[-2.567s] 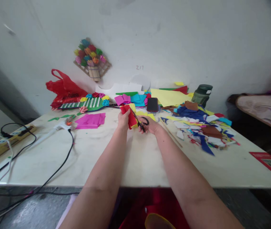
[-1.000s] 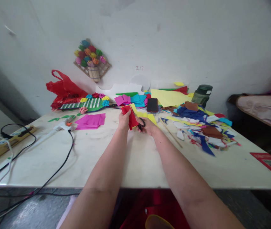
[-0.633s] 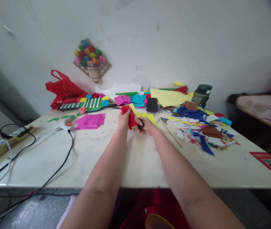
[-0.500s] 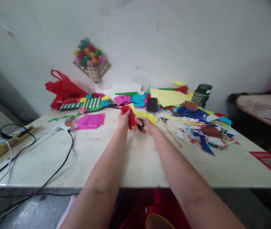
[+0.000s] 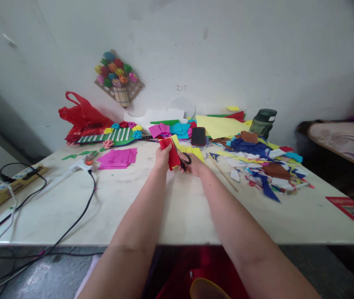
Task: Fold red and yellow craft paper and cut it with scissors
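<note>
Red paper (image 5: 173,156) with a yellow edge behind it is gripped in my left hand (image 5: 162,156), thumb on its front. My right hand (image 5: 193,164) has its fingers in the black handles of a pair of scissors (image 5: 188,158). The scissor blades lie along the right edge of the red paper. Just beyond my hands, yellow paper pieces (image 5: 197,153) rest on the table. A stack of magenta paper (image 5: 117,158) is to the left. Past the yellow pieces lies a dark phone (image 5: 198,136).
Paper scraps (image 5: 267,166) are heaped on the right, beside a thin wooden stick (image 5: 223,173). A green bottle (image 5: 262,123) stands behind them. On the left are a power strip (image 5: 11,185), cables, a red plastic bag (image 5: 85,116) and small paper flowers (image 5: 108,143).
The scissors have turned and their blades now show along the paper's right edge. My hands and the red paper have shifted slightly right.
</note>
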A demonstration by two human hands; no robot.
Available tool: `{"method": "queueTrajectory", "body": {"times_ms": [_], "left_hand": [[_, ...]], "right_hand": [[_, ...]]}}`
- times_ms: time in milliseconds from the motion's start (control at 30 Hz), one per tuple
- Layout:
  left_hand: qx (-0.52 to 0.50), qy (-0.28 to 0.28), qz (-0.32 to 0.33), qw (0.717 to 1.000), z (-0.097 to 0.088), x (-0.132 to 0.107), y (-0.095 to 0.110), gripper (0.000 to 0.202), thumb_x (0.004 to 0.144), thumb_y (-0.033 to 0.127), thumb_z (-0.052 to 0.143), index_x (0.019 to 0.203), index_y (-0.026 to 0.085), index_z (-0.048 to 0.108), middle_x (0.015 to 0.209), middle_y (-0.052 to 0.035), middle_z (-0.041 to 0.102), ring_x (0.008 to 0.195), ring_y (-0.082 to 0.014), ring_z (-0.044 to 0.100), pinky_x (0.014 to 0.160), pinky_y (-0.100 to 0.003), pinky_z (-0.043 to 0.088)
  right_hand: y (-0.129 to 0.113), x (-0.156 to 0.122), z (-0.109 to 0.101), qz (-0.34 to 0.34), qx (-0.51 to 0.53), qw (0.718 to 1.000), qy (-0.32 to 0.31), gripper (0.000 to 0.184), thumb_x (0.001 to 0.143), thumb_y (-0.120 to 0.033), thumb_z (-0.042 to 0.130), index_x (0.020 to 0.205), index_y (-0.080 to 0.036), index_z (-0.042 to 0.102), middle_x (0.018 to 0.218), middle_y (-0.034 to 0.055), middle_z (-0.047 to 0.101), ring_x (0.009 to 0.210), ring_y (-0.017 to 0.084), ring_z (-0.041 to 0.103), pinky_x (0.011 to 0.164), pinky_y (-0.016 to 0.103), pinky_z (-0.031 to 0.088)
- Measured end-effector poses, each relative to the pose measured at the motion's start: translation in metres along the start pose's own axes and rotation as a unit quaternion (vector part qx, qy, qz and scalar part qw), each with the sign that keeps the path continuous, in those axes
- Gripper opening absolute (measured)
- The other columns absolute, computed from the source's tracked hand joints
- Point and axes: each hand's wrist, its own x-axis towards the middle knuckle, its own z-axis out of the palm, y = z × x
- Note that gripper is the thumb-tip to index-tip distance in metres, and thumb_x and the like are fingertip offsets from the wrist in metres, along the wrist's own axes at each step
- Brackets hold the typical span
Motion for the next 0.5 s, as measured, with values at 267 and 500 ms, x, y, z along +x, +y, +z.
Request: {"method": "queueTrajectory", "body": {"times_ms": [267, 500], "left_hand": [[0.0, -0.004, 0.001, 1.0, -0.0002, 0.0014, -0.0028, 0.032, 0.052, 0.03, 0.071, 0.074, 0.015, 0.052, 0.06, -0.0002, 0.056, 0.054, -0.0128, 0.054, 0.056, -0.027, 0.044], [-0.002, -0.002, 0.0, 1.0, 0.001, 0.0009, -0.0022, 0.032, 0.053, 0.03, 0.072, 0.074, 0.015, 0.052, 0.062, -0.0004, 0.057, 0.055, -0.0131, 0.055, 0.058, -0.027, 0.044]], "right_hand": [[0.0039, 0.0038, -0.0005, -0.004, 0.005, 1.0, 0.02, 0.048, 0.069, -0.064, 0.055, 0.07, -0.016, 0.053, 0.048, 0.0013, 0.058, 0.034, 0.009, 0.051, 0.026, 0.016, 0.026], [0.0015, 0.0029, 0.002, -0.001, 0.003, 0.999, 0.032, 0.045, 0.069, -0.061, 0.057, 0.067, -0.016, 0.052, 0.046, 0.0004, 0.057, 0.032, 0.008, 0.049, 0.026, 0.015, 0.025]]}}
